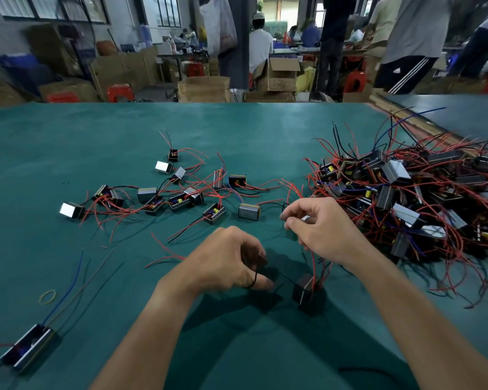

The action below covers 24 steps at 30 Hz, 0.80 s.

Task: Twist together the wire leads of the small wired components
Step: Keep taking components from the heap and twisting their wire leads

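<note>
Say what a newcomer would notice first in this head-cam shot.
The heap of components at the right of the green table, a tangle of red and black wires, grabs the eye first. Next come the two hands at centre foreground: the left hand pinches a black lead, the right hand holds red leads rising from one small component between them. Scattered units lie loose at centre left.

**Busy workshop hall behind a green desk**

Teal-green matted desk (68,130) across the foreground. Past its far edge, stacked cardboard boxes (203,88) and red plastic stools (120,92) on dark floor (155,92). Barred windows (168,9) high in pale left wall (124,21), lit by daylight. Dark pillar (241,66) at centre, white plastic bag (217,26) hanging beside. Far worktables (181,55), seated worker (259,47), standing person (406,52) at right.
</note>
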Motion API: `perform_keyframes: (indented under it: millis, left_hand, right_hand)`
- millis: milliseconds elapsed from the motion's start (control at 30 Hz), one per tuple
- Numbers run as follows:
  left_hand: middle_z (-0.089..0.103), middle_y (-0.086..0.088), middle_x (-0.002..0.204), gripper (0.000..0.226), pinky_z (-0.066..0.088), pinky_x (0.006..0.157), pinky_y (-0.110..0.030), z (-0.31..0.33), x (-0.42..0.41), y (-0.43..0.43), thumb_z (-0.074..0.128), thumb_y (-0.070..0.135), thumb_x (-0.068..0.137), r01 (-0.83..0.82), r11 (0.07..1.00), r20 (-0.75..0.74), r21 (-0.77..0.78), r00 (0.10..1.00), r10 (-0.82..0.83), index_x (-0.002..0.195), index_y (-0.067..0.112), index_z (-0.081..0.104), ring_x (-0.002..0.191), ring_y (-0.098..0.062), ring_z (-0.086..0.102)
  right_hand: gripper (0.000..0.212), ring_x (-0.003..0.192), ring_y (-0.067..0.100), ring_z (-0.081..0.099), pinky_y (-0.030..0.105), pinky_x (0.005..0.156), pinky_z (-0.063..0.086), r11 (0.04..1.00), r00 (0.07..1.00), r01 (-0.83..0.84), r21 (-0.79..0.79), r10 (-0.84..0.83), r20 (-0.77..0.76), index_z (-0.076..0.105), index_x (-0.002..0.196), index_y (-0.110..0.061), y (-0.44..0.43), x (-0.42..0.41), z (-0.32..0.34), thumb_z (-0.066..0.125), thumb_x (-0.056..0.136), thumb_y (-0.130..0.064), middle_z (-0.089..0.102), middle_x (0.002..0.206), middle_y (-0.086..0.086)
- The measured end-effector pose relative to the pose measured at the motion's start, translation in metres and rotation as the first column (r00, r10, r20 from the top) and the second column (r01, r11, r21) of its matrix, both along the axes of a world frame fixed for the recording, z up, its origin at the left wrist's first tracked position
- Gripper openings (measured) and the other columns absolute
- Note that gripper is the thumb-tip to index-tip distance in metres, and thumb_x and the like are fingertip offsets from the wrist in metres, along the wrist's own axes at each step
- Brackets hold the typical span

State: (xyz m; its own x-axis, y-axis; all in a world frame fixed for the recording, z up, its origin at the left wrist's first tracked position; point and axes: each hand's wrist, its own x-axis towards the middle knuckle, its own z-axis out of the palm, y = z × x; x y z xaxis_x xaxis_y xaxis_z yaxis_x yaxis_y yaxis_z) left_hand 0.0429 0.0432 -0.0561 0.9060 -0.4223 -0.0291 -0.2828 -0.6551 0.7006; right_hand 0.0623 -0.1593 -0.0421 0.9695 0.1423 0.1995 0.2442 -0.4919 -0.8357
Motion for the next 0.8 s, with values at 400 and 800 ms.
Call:
perform_keyframes:
  millis: [400, 800]
  left_hand:
    - [0.071, 0.001, 0.070, 0.023, 0.056, 0.058, -0.038, 0.0039, -0.0096, -0.0041, 0.071, 0.025, 0.063, 0.148, 0.987, -0.115, 0.068, 0.983, -0.140, 0.085, 0.023, 0.073, 0.062, -0.018, 0.066]
    - [0.069, -0.001, 0.073, 0.044, 0.046, 0.054, -0.023, 0.0044, 0.0002, -0.0079, 0.049, -0.022, 0.075, -0.245, 0.881, -0.170, -0.405, 0.967, 0.191, 0.095, 0.010, 0.069, 0.053, -0.015, 0.058]
  right_hand:
    - [0.015, 0.053, 0.010, 0.052, 0.024, 0.052, 0.045, 0.994, 0.998, -0.040, 0.101, 0.044, -0.038, 0.070, 0.081, -0.012, -0.0006, -0.0021, 0.0030, 0.065, 0.084, 0.002, 0.073, 0.066, 0.001]
    - [0.015, 0.059, 0.013, 0.061, 0.018, 0.050, 0.047, 0.951, 0.984, -0.094, 0.296, 0.134, -0.117, 0.075, 0.076, -0.012, -0.0031, -0.0017, 0.0069, 0.080, 0.073, 0.001, 0.074, 0.069, 0.009]
